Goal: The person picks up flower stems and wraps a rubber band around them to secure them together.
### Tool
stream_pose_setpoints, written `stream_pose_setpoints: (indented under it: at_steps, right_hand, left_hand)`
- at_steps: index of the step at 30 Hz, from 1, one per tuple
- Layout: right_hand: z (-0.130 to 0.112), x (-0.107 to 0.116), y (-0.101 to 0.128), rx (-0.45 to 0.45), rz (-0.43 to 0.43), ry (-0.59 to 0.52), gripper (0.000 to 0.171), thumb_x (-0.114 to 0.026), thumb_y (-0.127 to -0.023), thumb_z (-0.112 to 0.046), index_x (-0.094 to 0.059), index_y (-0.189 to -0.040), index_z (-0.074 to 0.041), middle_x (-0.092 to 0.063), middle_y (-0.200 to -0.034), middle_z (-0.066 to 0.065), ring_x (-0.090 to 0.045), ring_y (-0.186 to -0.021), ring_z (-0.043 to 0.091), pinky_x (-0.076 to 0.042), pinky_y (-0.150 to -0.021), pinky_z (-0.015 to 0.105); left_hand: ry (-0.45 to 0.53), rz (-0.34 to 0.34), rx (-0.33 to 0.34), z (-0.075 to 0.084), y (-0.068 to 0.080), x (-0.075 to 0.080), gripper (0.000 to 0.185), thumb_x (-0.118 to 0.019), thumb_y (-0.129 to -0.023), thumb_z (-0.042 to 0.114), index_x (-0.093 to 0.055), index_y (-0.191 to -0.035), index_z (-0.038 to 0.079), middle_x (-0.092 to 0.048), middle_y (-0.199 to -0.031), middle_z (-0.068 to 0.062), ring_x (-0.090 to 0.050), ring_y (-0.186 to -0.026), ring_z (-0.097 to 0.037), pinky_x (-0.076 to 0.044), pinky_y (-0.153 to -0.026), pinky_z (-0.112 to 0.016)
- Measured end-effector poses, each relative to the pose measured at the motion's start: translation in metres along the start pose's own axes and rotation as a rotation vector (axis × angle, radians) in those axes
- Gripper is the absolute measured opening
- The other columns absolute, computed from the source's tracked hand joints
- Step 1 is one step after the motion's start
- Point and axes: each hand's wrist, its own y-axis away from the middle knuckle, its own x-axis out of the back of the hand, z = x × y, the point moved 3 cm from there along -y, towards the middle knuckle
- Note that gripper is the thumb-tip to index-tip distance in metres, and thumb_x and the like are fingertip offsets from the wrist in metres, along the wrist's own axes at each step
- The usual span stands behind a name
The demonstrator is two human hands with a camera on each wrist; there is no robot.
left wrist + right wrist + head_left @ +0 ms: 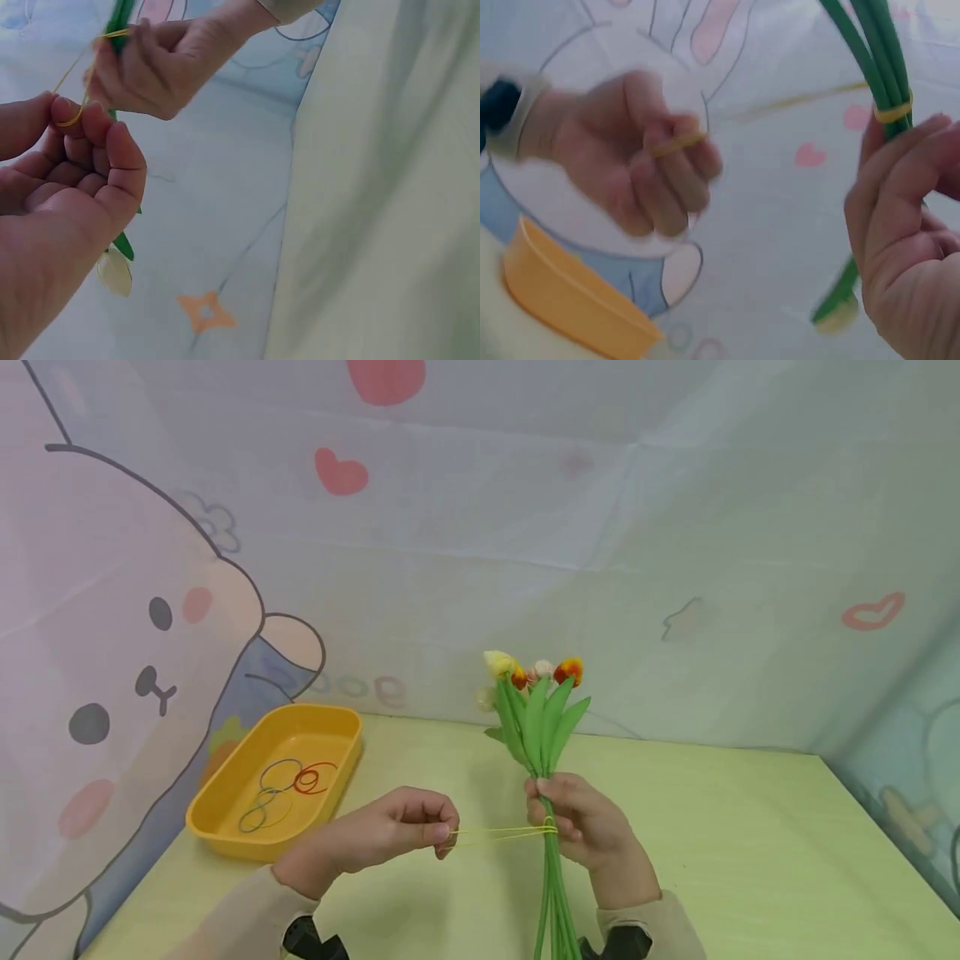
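Note:
A bunch of artificial tulips [546, 727], with yellow, orange and pale heads, stands upright above the table. My right hand [588, 827] grips its green stems just under the leaves. Around the stems, beside the right fingers, goes a yellow rubber band [495, 834]. My left hand [382, 831] holds the band's other end, stretched out to the left between thumb and fingers. In the left wrist view the band [73, 116] loops over the left fingertips. The right wrist view shows the band [894, 112] wrapped round the stems; the left hand [649, 154] is blurred there.
At the table's left stands a yellow tray [213, 831] with several loose rubber bands [307, 779] in red, blue, green and yellow. The pale green table [750, 843] extends right. A printed cloth [480, 527] hangs behind it.

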Motion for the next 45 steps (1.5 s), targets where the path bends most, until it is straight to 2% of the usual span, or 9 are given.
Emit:
stream_pose_setpoints:
  at_steps: [3,7,12,18,25,30,34,39,45]
  right_hand:
    - [-0.004,-0.009,-0.001,0.079,0.006,-0.196,0.028,-0.036,-0.105,-0.010,-0.062,-0.109,0.000,-0.070,-0.097,0.005,-0.066,-0.073,0.000,-0.047,-0.058,0.006]
    - [-0.008,-0.023,-0.005,0.220,0.060,-0.354,0.031,-0.030,-0.106,-0.009,-0.058,-0.108,0.003,-0.069,-0.100,0.012,-0.069,-0.080,0.009,-0.051,-0.069,0.011]
    - [-0.007,-0.031,-0.008,0.352,0.284,-0.399,0.028,-0.031,-0.106,-0.010,-0.056,-0.100,0.002,-0.067,-0.092,0.012,-0.069,-0.074,0.012,-0.053,-0.068,0.013]
    - [-0.003,-0.024,-0.009,0.467,0.574,-0.191,0.023,-0.041,-0.104,-0.010,-0.061,-0.093,-0.004,-0.067,-0.087,0.006,-0.066,-0.069,0.007,-0.051,-0.065,0.010]
    - [0.001,-0.006,-0.006,0.588,0.834,0.377,0.015,-0.054,-0.098,-0.010,-0.066,-0.092,-0.003,-0.070,-0.085,0.002,-0.065,-0.065,0.006,-0.053,-0.062,0.017]
    - [0.003,0.000,-0.006,0.690,0.751,0.855,0.013,-0.052,-0.096,0.005,-0.061,-0.093,0.013,-0.070,-0.085,-0.001,-0.064,-0.064,0.006,-0.055,-0.059,0.022]
    - [0.004,0.001,-0.006,0.687,0.686,1.086,0.011,-0.053,-0.093,0.010,-0.064,-0.091,0.009,-0.068,-0.082,0.002,-0.057,-0.061,0.008,-0.051,-0.056,0.020]
    - [0.002,-0.001,-0.007,0.584,0.647,1.178,0.013,-0.056,-0.092,0.009,-0.067,-0.088,0.003,-0.065,-0.077,0.013,-0.052,-0.058,0.010,-0.048,-0.052,0.022]
    - [0.001,-0.005,-0.009,0.338,0.388,1.059,0.018,-0.053,-0.097,0.001,-0.065,-0.085,0.007,-0.065,-0.075,0.008,-0.048,-0.054,0.012,-0.045,-0.048,0.025]
  left_hand:
    - [0.081,0.015,-0.014,-0.010,-0.006,-0.005,0.027,-0.046,-0.103,0.013,-0.045,-0.091,-0.011,-0.049,-0.085,-0.001,-0.049,-0.083,-0.012,-0.045,-0.082,-0.027]
    - [0.218,0.032,0.000,-0.026,-0.016,-0.015,0.017,-0.046,-0.102,0.014,-0.053,-0.091,0.003,-0.052,-0.086,0.005,-0.049,-0.084,-0.010,-0.045,-0.085,-0.026]
    - [0.303,0.059,-0.051,-0.039,-0.033,-0.029,0.017,-0.047,-0.102,0.013,-0.059,-0.091,0.017,-0.056,-0.086,0.007,-0.052,-0.085,-0.011,-0.045,-0.086,-0.028]
    - [0.379,0.099,-0.118,-0.043,-0.047,-0.050,0.019,-0.048,-0.102,0.016,-0.059,-0.087,0.017,-0.057,-0.086,0.008,-0.054,-0.085,-0.009,-0.045,-0.086,-0.025]
    - [0.465,0.300,-0.077,-0.047,-0.054,-0.068,0.013,-0.055,-0.099,0.018,-0.063,-0.089,0.018,-0.063,-0.085,0.010,-0.059,-0.085,-0.006,-0.049,-0.085,-0.023]
    - [0.430,0.395,-0.067,-0.037,-0.052,-0.068,0.011,-0.057,-0.098,0.016,-0.065,-0.091,0.016,-0.066,-0.085,0.008,-0.061,-0.087,-0.007,-0.050,-0.087,-0.025]
    - [0.344,0.468,-0.068,-0.019,-0.045,-0.054,0.011,-0.057,-0.098,0.011,-0.064,-0.090,0.013,-0.066,-0.086,0.006,-0.062,-0.086,-0.008,-0.051,-0.087,-0.026]
    - [0.316,0.456,-0.011,0.003,-0.032,-0.030,0.015,-0.054,-0.099,0.011,-0.064,-0.089,0.013,-0.065,-0.084,0.006,-0.060,-0.084,-0.010,-0.051,-0.086,-0.025]
    - [0.325,0.316,-0.034,0.017,-0.014,-0.010,0.021,-0.045,-0.102,0.010,-0.061,-0.088,0.012,-0.058,-0.083,0.004,-0.056,-0.083,-0.011,-0.049,-0.083,-0.025]
